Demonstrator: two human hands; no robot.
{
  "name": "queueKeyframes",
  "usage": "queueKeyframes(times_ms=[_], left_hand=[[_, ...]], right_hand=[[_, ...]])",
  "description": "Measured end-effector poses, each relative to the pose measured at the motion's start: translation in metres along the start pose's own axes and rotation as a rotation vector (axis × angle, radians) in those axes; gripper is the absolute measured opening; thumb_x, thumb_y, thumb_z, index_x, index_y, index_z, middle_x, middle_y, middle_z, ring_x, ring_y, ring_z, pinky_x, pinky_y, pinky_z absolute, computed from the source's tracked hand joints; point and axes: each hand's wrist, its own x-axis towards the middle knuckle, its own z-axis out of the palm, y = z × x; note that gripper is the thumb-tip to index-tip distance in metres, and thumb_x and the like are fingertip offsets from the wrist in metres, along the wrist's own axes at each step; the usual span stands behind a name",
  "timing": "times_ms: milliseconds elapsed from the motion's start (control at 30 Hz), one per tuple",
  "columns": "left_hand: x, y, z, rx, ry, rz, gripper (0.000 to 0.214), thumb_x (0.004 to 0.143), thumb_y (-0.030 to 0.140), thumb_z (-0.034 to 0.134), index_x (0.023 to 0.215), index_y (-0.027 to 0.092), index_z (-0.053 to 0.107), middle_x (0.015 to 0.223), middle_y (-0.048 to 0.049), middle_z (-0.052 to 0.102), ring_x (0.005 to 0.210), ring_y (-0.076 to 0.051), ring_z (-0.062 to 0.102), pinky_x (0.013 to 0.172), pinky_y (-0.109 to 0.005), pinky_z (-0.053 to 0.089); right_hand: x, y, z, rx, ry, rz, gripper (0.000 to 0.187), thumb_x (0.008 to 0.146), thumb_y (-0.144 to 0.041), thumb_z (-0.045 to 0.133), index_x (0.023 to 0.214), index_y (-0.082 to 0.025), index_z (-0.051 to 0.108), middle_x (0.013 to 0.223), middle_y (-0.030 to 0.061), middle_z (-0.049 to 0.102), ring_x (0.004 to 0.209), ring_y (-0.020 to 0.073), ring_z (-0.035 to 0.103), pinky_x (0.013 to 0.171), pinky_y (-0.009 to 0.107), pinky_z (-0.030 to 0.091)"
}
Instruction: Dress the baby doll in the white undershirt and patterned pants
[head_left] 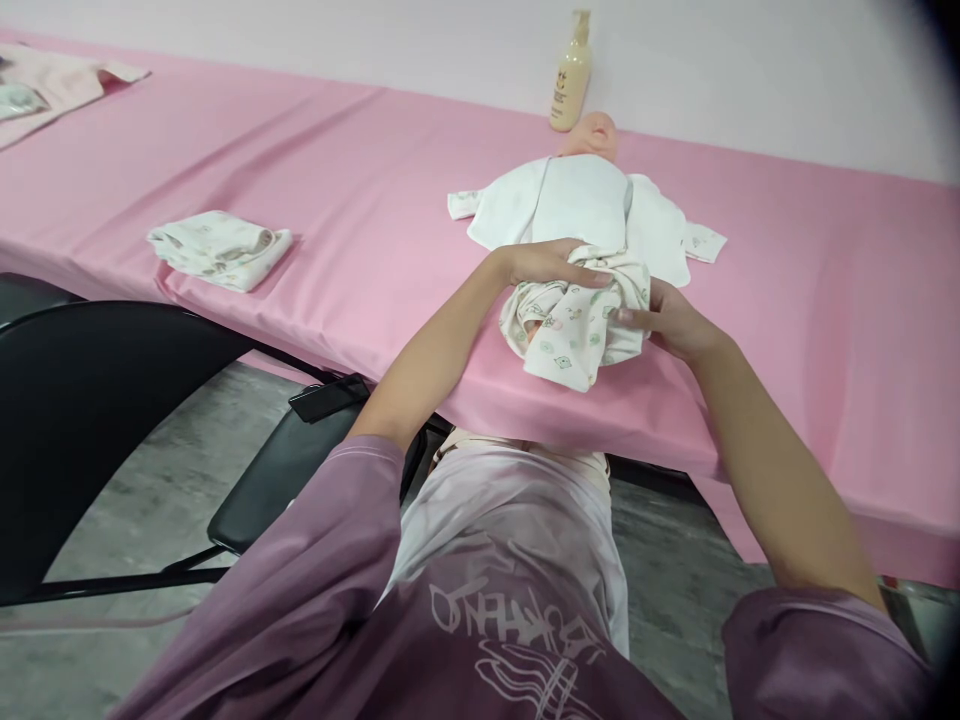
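Observation:
A baby doll (598,132) lies on its back across the pink-covered table, its head toward the wall. Its white baby top (581,200) is spread over the chest, with printed cuffs out at both sides. Bunched over the doll's lower body are printed baby pants (574,345), white with small green figures. My left hand (551,264) grips their upper left part, thumb on top. On the other side my right hand (679,322) pinches the cloth between thumb and fingers. A bit of skin-coloured doll shows through an opening in the fabric; the legs are mostly hidden.
Behind the doll's head a yellow pump bottle (571,80) stands by the wall. A folded printed cloth (220,250) lies to the left on the table (360,200). Pale pink cloth (75,80) is at the far left. Below, a phone (328,398) rests on a black chair (281,480).

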Motion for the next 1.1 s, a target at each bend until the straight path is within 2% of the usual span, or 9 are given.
queueKeyframes(times_ms=[233, 367, 533, 633, 733, 833, 933, 1000, 1100], left_hand=[[-0.001, 0.003, 0.002, 0.041, 0.012, 0.02, 0.092, 0.082, 0.081, 0.089, 0.151, 0.021, 0.083, 0.143, -0.0125, 0.086, 0.154, -0.043, 0.07, 0.133, -0.045, 0.053], [-0.001, 0.001, 0.001, 0.04, 0.007, 0.012, 0.09, 0.083, 0.077, 0.09, 0.153, 0.02, 0.082, 0.146, -0.0137, 0.085, 0.157, -0.043, 0.067, 0.134, -0.045, 0.052], [0.001, -0.004, -0.002, 0.001, -0.029, -0.022, 0.093, 0.079, 0.078, 0.094, 0.15, 0.019, 0.083, 0.139, -0.0167, 0.087, 0.146, -0.043, 0.076, 0.128, -0.05, 0.058], [0.003, -0.008, -0.006, 0.031, -0.046, -0.012, 0.096, 0.072, 0.074, 0.1, 0.15, 0.021, 0.083, 0.136, -0.0132, 0.088, 0.14, -0.042, 0.079, 0.125, -0.052, 0.06], [0.004, -0.01, -0.008, 0.052, -0.057, 0.019, 0.091, 0.073, 0.069, 0.101, 0.15, 0.023, 0.084, 0.137, -0.0104, 0.088, 0.141, -0.041, 0.079, 0.126, -0.05, 0.059], [0.003, -0.007, -0.007, 0.043, -0.071, 0.023, 0.087, 0.079, 0.068, 0.098, 0.151, 0.022, 0.084, 0.138, -0.0125, 0.088, 0.146, -0.042, 0.076, 0.129, -0.048, 0.057], [0.001, -0.001, -0.004, 0.055, -0.054, 0.015, 0.09, 0.081, 0.069, 0.096, 0.156, 0.021, 0.081, 0.14, -0.0123, 0.087, 0.152, -0.042, 0.071, 0.132, -0.044, 0.054], [0.0, 0.002, -0.003, 0.072, -0.038, 0.023, 0.09, 0.082, 0.069, 0.094, 0.157, 0.021, 0.08, 0.141, -0.0116, 0.087, 0.151, -0.041, 0.071, 0.131, -0.041, 0.054], [0.001, 0.003, -0.002, 0.078, -0.032, 0.041, 0.089, 0.083, 0.07, 0.093, 0.156, 0.02, 0.08, 0.139, -0.012, 0.087, 0.146, -0.04, 0.074, 0.127, -0.041, 0.056]], right_hand=[[-0.002, 0.003, -0.005, -0.093, -0.129, 0.099, 0.082, 0.066, -0.058, 0.117, 0.136, -0.029, 0.088, 0.133, 0.0102, 0.088, 0.133, 0.0468, 0.082, 0.11, 0.06, 0.074], [-0.004, 0.001, -0.002, -0.063, -0.092, 0.097, 0.081, 0.067, -0.055, 0.118, 0.137, -0.03, 0.087, 0.136, 0.0087, 0.088, 0.133, 0.0458, 0.082, 0.114, 0.061, 0.072], [-0.002, -0.002, 0.006, 0.076, 0.001, 0.072, 0.075, 0.072, -0.049, 0.114, 0.138, -0.03, 0.084, 0.134, 0.0076, 0.088, 0.135, 0.0458, 0.081, 0.112, 0.06, 0.073], [0.001, -0.005, 0.012, 0.123, 0.051, 0.06, 0.076, 0.073, -0.052, 0.11, 0.141, -0.032, 0.081, 0.129, 0.0064, 0.089, 0.134, 0.0458, 0.082, 0.109, 0.06, 0.075], [0.001, -0.007, 0.013, 0.123, 0.078, 0.05, 0.074, 0.075, -0.056, 0.107, 0.138, -0.029, 0.079, 0.126, 0.0084, 0.089, 0.13, 0.0461, 0.083, 0.108, 0.059, 0.075], [-0.001, -0.006, 0.009, 0.09, 0.037, 0.097, 0.068, 0.075, -0.06, 0.109, 0.129, -0.028, 0.081, 0.125, 0.011, 0.089, 0.124, 0.0448, 0.084, 0.105, 0.059, 0.076], [-0.002, -0.003, 0.0, 0.032, -0.008, 0.136, 0.07, 0.069, -0.066, 0.113, 0.12, -0.03, 0.084, 0.124, 0.0114, 0.089, 0.119, 0.0447, 0.085, 0.1, 0.06, 0.077], [-0.002, -0.001, -0.004, -0.003, -0.019, 0.135, 0.073, 0.066, -0.069, 0.114, 0.12, -0.029, 0.086, 0.126, 0.0116, 0.089, 0.118, 0.0452, 0.086, 0.098, 0.06, 0.077], [-0.001, 0.002, -0.007, -0.051, -0.037, 0.12, 0.074, 0.072, -0.067, 0.113, 0.128, -0.027, 0.086, 0.132, 0.0113, 0.088, 0.122, 0.0447, 0.085, 0.101, 0.058, 0.076]])
